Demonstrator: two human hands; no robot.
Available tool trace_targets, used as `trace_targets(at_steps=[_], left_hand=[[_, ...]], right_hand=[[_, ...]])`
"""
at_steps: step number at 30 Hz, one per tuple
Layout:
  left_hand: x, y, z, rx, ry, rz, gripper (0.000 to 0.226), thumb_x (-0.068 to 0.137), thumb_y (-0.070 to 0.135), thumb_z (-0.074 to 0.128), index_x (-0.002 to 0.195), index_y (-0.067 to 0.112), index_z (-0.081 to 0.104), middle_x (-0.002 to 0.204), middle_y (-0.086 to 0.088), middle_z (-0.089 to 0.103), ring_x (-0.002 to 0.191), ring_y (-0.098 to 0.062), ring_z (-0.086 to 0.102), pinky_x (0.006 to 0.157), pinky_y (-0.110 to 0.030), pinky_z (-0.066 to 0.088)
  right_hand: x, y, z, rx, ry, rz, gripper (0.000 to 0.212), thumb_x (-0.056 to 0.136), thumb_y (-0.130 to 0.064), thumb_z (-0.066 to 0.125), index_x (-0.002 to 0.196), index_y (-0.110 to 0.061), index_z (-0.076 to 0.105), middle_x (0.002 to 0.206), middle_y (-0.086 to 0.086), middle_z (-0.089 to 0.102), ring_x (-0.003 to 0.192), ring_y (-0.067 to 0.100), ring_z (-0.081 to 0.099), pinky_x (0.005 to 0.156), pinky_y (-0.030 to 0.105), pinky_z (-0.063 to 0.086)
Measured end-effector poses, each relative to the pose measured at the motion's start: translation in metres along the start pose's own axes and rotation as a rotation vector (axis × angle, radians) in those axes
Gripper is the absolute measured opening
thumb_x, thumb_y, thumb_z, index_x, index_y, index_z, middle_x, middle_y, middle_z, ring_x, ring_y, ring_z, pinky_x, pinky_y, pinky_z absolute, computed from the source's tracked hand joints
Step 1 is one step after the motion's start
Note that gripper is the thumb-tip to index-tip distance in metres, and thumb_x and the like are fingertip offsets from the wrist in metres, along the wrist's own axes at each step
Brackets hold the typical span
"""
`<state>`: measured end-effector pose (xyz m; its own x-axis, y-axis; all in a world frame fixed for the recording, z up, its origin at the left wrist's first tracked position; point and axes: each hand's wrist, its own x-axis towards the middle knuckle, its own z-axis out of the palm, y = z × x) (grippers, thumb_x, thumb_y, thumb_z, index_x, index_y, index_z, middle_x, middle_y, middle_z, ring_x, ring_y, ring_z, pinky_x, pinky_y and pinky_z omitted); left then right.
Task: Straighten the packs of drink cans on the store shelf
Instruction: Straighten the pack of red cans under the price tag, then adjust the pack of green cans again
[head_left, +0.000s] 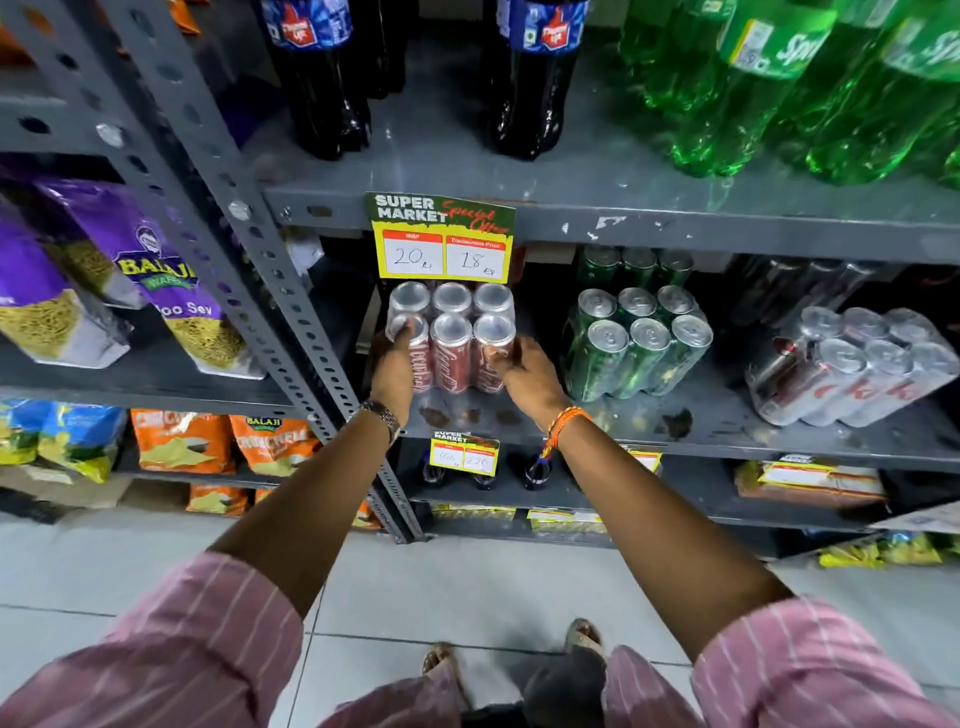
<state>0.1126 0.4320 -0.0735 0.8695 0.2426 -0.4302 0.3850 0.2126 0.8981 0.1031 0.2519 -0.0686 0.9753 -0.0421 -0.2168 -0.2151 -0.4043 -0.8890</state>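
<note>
- The red can pack (451, 335), six cans in clear shrink wrap, stands upright on the grey shelf (727, 415), at its left end close to the perforated upright post (291, 332) and a little way back from the near edge.
- The left hand (397, 371) grips the pack's near left corner, fingers wrapped round the left can and reaching up to its top.
- The right hand (524, 374) holds the near right corner, fingers curled against the right can; both hands are closed on the pack.
- The left wrist carries a metal watch (383, 415); the right wrist carries orange thread bands (563, 423).
- A yellow price tag (442, 239) hangs from the shelf above, just over the far row of the pack.
- To the right, apart from the red pack, a green can pack (636, 345) stands with another one behind it.
- Farther right, a silver can pack (852, 366) sits turned at an angle to the shelf edge.
- On the shelf above stand dark cola bottles (327, 88) and green bottles (779, 93).
- The rack to the left holds purple snack bags (156, 280) and, lower down, orange snack bags (182, 441).
</note>
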Motion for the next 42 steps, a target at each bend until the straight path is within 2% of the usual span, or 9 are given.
trace_targets(at_steps=[4, 8, 14, 18, 23, 33, 36, 39, 42], left_hand=[[-0.005, -0.028, -0.010, 0.301, 0.052, 0.067, 0.075, 0.093, 0.062, 0.048, 0.156, 0.023, 0.036, 0.155, -0.012, 0.049, 0.141, -0.035, 0.047, 0.119, -0.041, 0.033], [-0.002, -0.038, -0.017, 0.426, 0.063, 0.176, 0.072, 0.102, 0.048, 0.043, 0.163, 0.025, 0.012, 0.157, -0.013, 0.046, 0.139, -0.035, 0.049, 0.103, -0.029, 0.035], [-0.012, -0.046, -0.028, 0.449, 0.014, 0.303, 0.061, 0.104, 0.037, 0.042, 0.158, 0.013, 0.028, 0.147, -0.012, 0.056, 0.132, -0.027, 0.055, 0.107, -0.028, 0.039], [-0.025, -0.055, -0.032, 0.386, 0.000, 0.390, 0.057, 0.102, 0.036, 0.043, 0.152, 0.010, 0.037, 0.140, -0.001, 0.055, 0.127, -0.015, 0.050, 0.106, -0.025, 0.036], [-0.031, -0.057, -0.035, 0.341, -0.023, 0.408, 0.051, 0.105, 0.025, 0.045, 0.150, 0.003, 0.039, 0.149, -0.014, 0.053, 0.136, -0.025, 0.051, 0.114, -0.034, 0.040], [-0.037, -0.055, -0.038, 0.339, -0.032, 0.362, 0.048, 0.105, 0.027, 0.043, 0.148, 0.007, 0.041, 0.147, -0.009, 0.054, 0.124, -0.010, 0.049, 0.104, -0.024, 0.037], [-0.040, -0.051, -0.039, 0.373, -0.041, 0.331, 0.048, 0.104, 0.027, 0.045, 0.148, 0.008, 0.040, 0.148, -0.010, 0.054, 0.128, -0.014, 0.051, 0.108, -0.028, 0.039], [-0.051, -0.051, -0.029, 0.436, 0.086, 0.259, 0.048, 0.099, 0.019, 0.055, 0.142, 0.004, 0.045, 0.142, -0.015, 0.058, 0.130, -0.030, 0.056, 0.112, -0.044, 0.045], [-0.086, -0.061, -0.007, 0.311, 0.237, 0.193, 0.050, 0.086, 0.019, 0.067, 0.130, 0.000, 0.051, 0.134, -0.017, 0.059, 0.126, -0.036, 0.057, 0.108, -0.051, 0.045]], right_hand=[[0.000, 0.004, 0.003, -0.040, -0.050, 0.004, 0.044, 0.097, -0.034, 0.055, 0.136, -0.014, 0.048, 0.140, 0.009, 0.059, 0.130, 0.028, 0.055, 0.111, 0.043, 0.043], [-0.003, 0.003, 0.005, -0.063, -0.063, 0.020, 0.046, 0.098, -0.039, 0.052, 0.135, -0.014, 0.043, 0.142, 0.010, 0.058, 0.130, 0.030, 0.055, 0.103, 0.035, 0.043], [-0.016, 0.013, 0.006, -0.146, -0.031, -0.032, 0.043, 0.099, -0.032, 0.052, 0.132, -0.005, 0.043, 0.140, 0.017, 0.057, 0.130, 0.035, 0.054, 0.107, 0.045, 0.044], [-0.027, 0.022, 0.009, -0.192, 0.007, -0.062, 0.041, 0.100, -0.036, 0.051, 0.126, -0.006, 0.045, 0.134, 0.018, 0.060, 0.123, 0.036, 0.058, 0.094, 0.038, 0.047], [-0.034, 0.027, 0.012, -0.190, 0.025, -0.069, 0.035, 0.101, -0.035, 0.050, 0.122, -0.007, 0.045, 0.129, 0.017, 0.062, 0.119, 0.036, 0.060, 0.083, 0.030, 0.036], [-0.041, 0.027, 0.016, -0.140, 0.031, -0.073, 0.035, 0.099, -0.029, 0.052, 0.127, -0.009, 0.045, 0.131, 0.015, 0.061, 0.121, 0.035, 0.058, 0.093, 0.035, 0.044], [-0.041, 0.026, 0.014, -0.138, 0.011, -0.061, 0.037, 0.099, -0.030, 0.052, 0.129, -0.010, 0.045, 0.133, 0.014, 0.059, 0.124, 0.034, 0.057, 0.097, 0.036, 0.044], [-0.045, 0.026, 0.006, -0.081, -0.002, -0.039, 0.047, 0.098, -0.040, 0.054, 0.135, -0.013, 0.045, 0.134, 0.008, 0.061, 0.122, 0.026, 0.058, 0.104, 0.041, 0.047], [-0.052, 0.036, -0.018, 0.181, 0.263, -0.140, 0.035, 0.097, -0.027, 0.059, 0.127, -0.008, 0.057, 0.113, 0.000, 0.065, 0.101, 0.009, 0.061, 0.095, 0.023, 0.049]])
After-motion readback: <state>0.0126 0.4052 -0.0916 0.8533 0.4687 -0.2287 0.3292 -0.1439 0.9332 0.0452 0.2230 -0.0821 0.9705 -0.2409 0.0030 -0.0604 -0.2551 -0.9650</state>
